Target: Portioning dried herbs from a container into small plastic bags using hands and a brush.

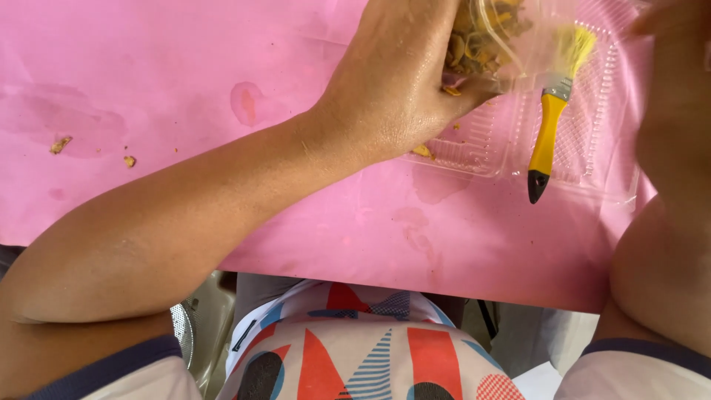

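Note:
My left hand point(400, 81) reaches across the pink table cover and is closed on a clear plastic bag point(492, 33) filled with yellow-brown food pieces, held at the top middle of the view. My right hand point(674, 89) is raised at the right edge; its fingers are cut off by the frame, and what it holds cannot be made out. Below the bag lies a clear plastic tray point(592, 159). A brush with a yellow handle point(546, 137), black tip and yellow bristles rests on that tray, between my two hands.
The pink table cover point(185, 89) shows wet stains and a few crumbs point(61, 144) at the left. Its near edge runs just above my lap, where a patterned cloth point(355, 348) is visible. Small food bits lie in the tray's left corner.

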